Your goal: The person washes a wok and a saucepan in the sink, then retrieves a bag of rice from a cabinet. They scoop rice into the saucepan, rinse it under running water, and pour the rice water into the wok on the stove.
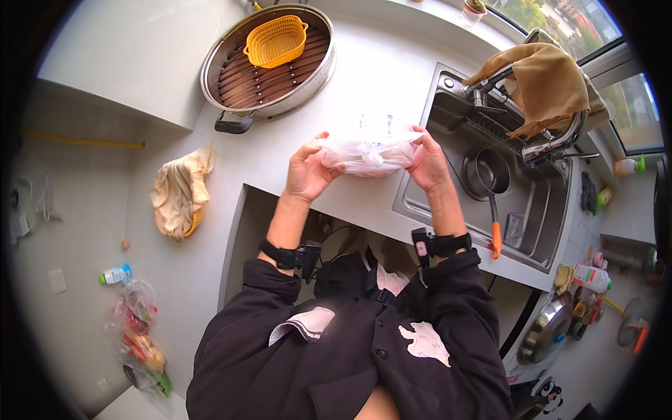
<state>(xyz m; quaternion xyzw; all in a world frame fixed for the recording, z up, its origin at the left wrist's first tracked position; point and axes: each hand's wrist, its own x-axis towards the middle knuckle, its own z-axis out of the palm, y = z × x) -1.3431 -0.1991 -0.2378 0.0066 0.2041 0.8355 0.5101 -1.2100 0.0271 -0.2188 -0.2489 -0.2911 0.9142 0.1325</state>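
Observation:
A thin white plastic bag (370, 152) with pale pink contents is held between both hands, above the front part of the white countertop. My left hand (311, 167) grips its left end with the thumb underneath. At the opposite end, my right hand (429, 161) pinches the bag, close to the sink's edge. What the bag holds is hard to make out through the plastic. Beyond it to the left stands a large round metal steamer (310, 94) with a slatted base, and a yellow plastic basket (275, 42) sits inside.
The steel sink (530, 231) at right holds a small saucepan (485, 170) with an orange-tipped handle. A tan cloth (551, 84) hangs over the faucet (564, 136). At left lie a cloth-covered yellow basket (181, 197), a bottle (115, 274) and bagged vegetables (142, 336).

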